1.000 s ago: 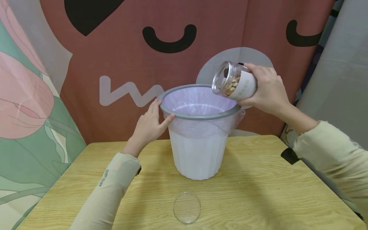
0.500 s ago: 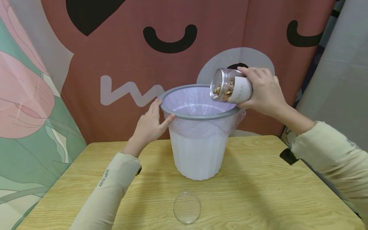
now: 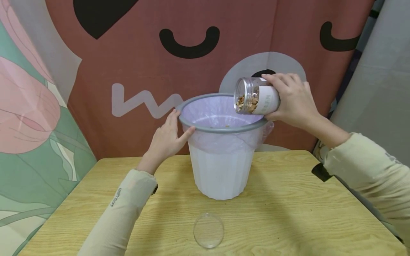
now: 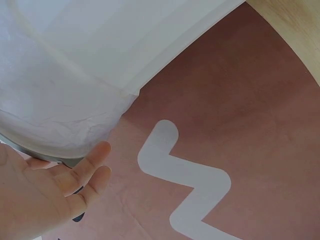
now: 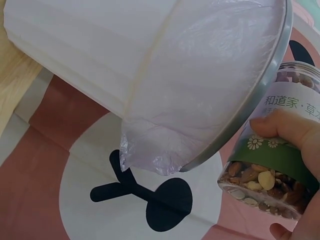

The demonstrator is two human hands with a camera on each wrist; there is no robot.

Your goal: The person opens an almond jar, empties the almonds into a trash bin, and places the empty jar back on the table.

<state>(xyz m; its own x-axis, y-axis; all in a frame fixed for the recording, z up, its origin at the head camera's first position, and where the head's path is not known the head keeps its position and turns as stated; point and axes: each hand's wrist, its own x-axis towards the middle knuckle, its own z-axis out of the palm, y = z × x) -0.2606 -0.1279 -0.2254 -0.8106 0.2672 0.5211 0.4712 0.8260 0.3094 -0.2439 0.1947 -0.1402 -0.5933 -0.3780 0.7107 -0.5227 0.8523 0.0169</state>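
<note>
My right hand [image 3: 294,99] grips a clear plastic jar [image 3: 267,101] with a white and green label, thumb and fingers around its side. The jar lies nearly on its side above the right rim of a white trash can [image 3: 221,174], mouth facing left over its inside. Mixed nuts [image 5: 264,180] fill part of the jar, and some sit at its mouth. On the can's left, my left hand [image 3: 164,139] rests against the grey rim [image 3: 224,131], fingers mostly straight along the outside. A lilac bag [image 3: 221,110] lines the can, with a few small bits inside.
A round clear lid [image 3: 209,231] lies on the wooden table [image 3: 282,213] in front of the can. Behind the table hangs a printed curtain [image 3: 134,53]. The bag's loose end [image 5: 150,150] sticks out below the rim on the right.
My right hand has lowered the jar slightly and tipped its mouth further down. The nuts have slid towards the mouth, and small bits now show inside the can. My left hand stays put.
</note>
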